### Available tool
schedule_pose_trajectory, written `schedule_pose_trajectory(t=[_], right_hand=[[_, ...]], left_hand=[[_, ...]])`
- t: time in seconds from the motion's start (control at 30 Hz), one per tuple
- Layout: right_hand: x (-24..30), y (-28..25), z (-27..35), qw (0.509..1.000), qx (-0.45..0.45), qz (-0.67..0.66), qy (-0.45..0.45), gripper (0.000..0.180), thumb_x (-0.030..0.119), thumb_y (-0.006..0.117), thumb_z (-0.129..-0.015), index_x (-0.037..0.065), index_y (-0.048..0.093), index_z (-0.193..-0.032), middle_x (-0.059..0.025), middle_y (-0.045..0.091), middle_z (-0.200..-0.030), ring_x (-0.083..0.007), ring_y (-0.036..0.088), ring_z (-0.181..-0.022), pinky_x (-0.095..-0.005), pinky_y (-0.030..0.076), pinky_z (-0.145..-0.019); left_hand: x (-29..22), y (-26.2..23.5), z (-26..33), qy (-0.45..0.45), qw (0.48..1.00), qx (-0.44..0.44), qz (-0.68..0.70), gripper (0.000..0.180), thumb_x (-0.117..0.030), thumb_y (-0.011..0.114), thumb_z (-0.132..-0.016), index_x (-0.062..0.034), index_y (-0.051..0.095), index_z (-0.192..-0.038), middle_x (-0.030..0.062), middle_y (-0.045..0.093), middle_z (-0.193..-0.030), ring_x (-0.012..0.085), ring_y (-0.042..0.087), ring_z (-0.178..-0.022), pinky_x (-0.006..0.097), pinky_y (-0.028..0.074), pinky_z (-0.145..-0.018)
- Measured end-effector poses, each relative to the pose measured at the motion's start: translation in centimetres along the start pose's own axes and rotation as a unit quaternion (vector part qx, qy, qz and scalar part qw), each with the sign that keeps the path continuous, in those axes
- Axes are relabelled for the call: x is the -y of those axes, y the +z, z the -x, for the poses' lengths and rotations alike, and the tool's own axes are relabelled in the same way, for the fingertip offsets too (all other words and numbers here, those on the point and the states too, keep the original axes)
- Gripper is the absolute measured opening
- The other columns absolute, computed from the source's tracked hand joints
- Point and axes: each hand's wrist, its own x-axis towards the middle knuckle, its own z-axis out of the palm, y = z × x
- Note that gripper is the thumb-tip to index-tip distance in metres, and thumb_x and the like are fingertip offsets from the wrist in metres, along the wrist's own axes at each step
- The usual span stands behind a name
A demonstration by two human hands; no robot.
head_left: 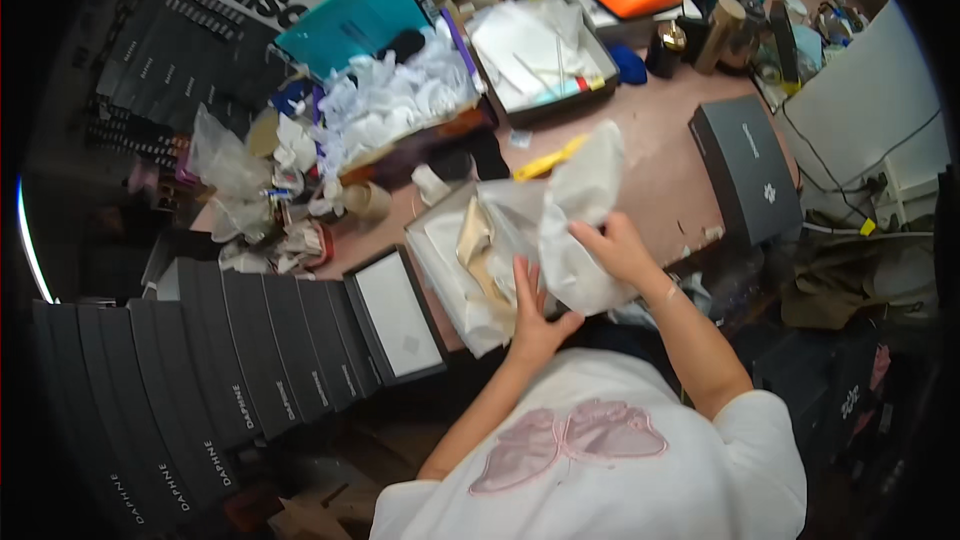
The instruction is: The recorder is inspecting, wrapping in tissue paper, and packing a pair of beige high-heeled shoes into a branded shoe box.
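Observation:
A beige high-heeled shoe lies in white tissue paper, within what looks like a shallow box in front of me. My left hand is at the shoe's near right side, fingers spread and thumb out to the right. Its fingertips reach over the edge of the paper; whether they touch the shoe I cannot tell. Between the thumb and fingers of my right hand is a white sheet of wrapping paper, raised on the right of the shoe. The sheet partly covers a yellow-handled tool.
Left of the shoe rests a dark box lid, beside a long row of dark shoeboxes. A closed dark box stands at the right edge. Behind are a bin of crumpled paper and a tray of white sheets.

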Motion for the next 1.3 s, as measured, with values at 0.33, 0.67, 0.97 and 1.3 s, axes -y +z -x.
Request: schedule_pose_trajectory(t=[0.33,0.67,0.97,1.3], right_hand=[[12.0,7.1,1.1,0.807,-0.075,0.292,-0.508,0.037,0.025,0.069,-0.080,0.006,0.061,-0.110,-0.0151,0.052,-0.129,-0.0351,0.039,-0.128,-0.0495,0.033,-0.103],[12.9,13.5,4.7,0.762,0.062,0.413,-0.495,0.066,0.023,0.076,-0.073,0.012,0.048,-0.131,-0.0157,0.051,-0.128,-0.0285,0.047,-0.120,-0.0452,0.035,-0.101],[9.5,14.1,0.9,0.833,0.167,0.425,-0.312,0.058,0.046,0.072,-0.074,0.006,0.050,-0.110,-0.0195,0.064,-0.095,-0.0381,0.064,-0.079,-0.0447,0.050,-0.068],[3.3,8.2,-3.9,0.996,0.053,-0.022,-0.073,0.038,0.026,0.066,-0.085,-0.001,0.054,-0.109,-0.0088,0.062,-0.085,-0.0107,0.058,-0.060,-0.0224,0.046,-0.045]], left_hand=[[-6.1,-8.9,1.4,0.010,0.963,-0.145,0.227,0.038,-0.019,0.054,-0.094,-0.0003,0.046,-0.127,0.0100,0.058,-0.115,0.0204,0.060,-0.103,0.035,0.051,-0.089],[-3.6,-24.6,4.5,-0.005,0.977,-0.110,0.181,0.043,-0.019,0.047,-0.098,0.0004,0.041,-0.136,0.0095,0.054,-0.126,0.0198,0.055,-0.113,0.032,0.044,-0.096],[-5.6,-28.3,2.4,-0.031,0.960,-0.265,0.085,0.050,-0.044,0.046,-0.098,0.0021,0.055,-0.117,0.0095,0.057,-0.115,0.0149,0.055,-0.103,0.029,0.045,-0.088],[-3.4,-28.7,0.0,0.352,0.711,-0.293,-0.533,0.040,-0.009,0.060,-0.071,-0.0063,0.055,-0.111,0.0108,0.057,-0.111,0.0304,0.048,-0.120,0.056,0.024,-0.109]])
